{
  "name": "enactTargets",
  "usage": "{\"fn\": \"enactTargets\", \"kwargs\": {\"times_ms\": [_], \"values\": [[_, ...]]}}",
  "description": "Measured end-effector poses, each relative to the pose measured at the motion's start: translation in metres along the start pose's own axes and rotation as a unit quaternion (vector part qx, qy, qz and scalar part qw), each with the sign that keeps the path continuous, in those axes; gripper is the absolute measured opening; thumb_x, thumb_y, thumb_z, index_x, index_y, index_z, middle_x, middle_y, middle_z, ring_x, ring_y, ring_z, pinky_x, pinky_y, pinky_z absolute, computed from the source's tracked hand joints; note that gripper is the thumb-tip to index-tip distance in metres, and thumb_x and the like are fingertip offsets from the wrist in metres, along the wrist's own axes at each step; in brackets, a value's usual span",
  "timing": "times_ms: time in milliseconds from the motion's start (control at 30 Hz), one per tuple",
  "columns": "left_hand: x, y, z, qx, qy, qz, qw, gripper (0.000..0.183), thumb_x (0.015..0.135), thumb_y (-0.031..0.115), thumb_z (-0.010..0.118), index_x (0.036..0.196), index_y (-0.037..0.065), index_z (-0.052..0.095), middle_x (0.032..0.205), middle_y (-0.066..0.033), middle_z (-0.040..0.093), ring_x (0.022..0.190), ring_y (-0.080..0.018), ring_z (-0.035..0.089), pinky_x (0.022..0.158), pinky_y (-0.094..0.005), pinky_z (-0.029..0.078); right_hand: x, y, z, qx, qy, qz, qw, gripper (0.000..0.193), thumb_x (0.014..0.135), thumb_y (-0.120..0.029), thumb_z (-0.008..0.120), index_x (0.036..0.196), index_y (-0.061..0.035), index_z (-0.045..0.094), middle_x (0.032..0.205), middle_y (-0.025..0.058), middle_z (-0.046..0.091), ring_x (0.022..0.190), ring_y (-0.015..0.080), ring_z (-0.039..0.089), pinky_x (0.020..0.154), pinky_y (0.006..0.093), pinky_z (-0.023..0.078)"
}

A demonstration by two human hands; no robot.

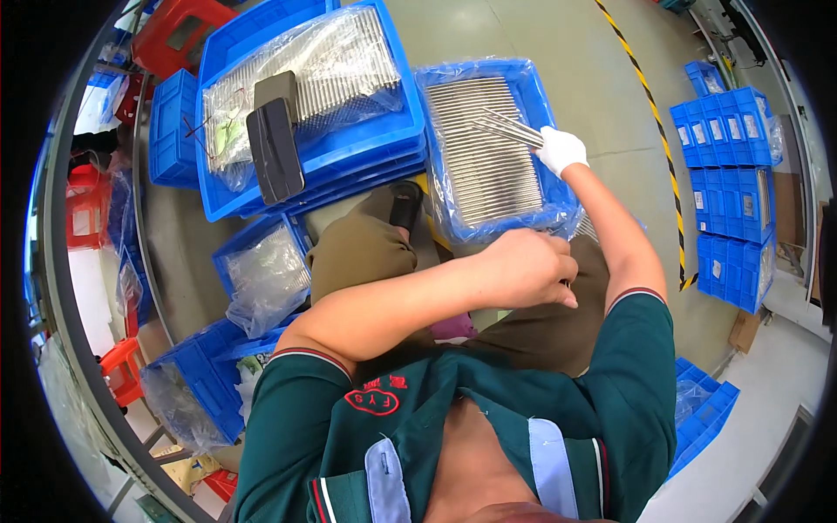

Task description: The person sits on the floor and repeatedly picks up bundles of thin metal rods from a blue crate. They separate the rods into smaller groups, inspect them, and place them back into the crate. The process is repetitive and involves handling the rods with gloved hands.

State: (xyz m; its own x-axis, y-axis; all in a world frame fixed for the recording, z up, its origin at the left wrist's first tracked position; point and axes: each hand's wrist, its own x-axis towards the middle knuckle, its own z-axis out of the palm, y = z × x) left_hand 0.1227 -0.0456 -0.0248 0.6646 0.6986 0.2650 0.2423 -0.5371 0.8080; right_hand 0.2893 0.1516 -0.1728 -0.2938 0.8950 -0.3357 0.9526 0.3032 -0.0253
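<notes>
My right hand, in a white glove, grips a few thin metal rods that stick out to the left over a blue crate. Rows of silvery metal rods lie side by side in that crate, inside a clear plastic liner. Bare and curled, my left hand is held above my lap, just short of the crate's near edge. Its fingers are closed, with a small dark bit showing between them that I cannot make out. More rods show partly beside my right knee.
On the left, a stack of blue crates bears plastic-covered rods and a dark phone-like case. A smaller crate with plastic bags sits below it. Blue bins stand at the right, past yellow-black floor tape. Red stools are at the left.
</notes>
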Motion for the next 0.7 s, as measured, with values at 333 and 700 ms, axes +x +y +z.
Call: {"fn": "enactTargets", "kwargs": {"times_ms": [333, 700], "values": [[-0.01, -0.004, -0.02, -0.033, 0.037, -0.056, 0.997, 0.028, 0.074, 0.034, 0.07, 0.078, 0.007, 0.062, 0.075, -0.0094, 0.056, 0.074, -0.0294, 0.061, 0.07, -0.039, 0.048, 0.095, -0.044, 0.031, -0.016, -0.056, -0.184, 0.981, 0.045, 0.072, -0.04, 0.072, 0.097, -0.005, 0.058, 0.092, 0.0178, 0.065, 0.089, 0.0355, 0.062, 0.077, 0.0427, 0.049], [-0.01, -0.008, -0.028, -0.06, 0.002, -0.108, 0.992, 0.029, 0.073, 0.031, 0.072, 0.084, 0.007, 0.062, 0.086, -0.007, 0.057, 0.078, -0.0275, 0.059, 0.07, -0.038, 0.048, 0.128, -0.049, 0.059, -0.006, 0.126, -0.265, 0.956, 0.054, 0.072, -0.05, 0.068, 0.109, -0.011, 0.06, 0.107, 0.0095, 0.059, 0.103, 0.0288, 0.055, 0.085, 0.0402, 0.046]]}}
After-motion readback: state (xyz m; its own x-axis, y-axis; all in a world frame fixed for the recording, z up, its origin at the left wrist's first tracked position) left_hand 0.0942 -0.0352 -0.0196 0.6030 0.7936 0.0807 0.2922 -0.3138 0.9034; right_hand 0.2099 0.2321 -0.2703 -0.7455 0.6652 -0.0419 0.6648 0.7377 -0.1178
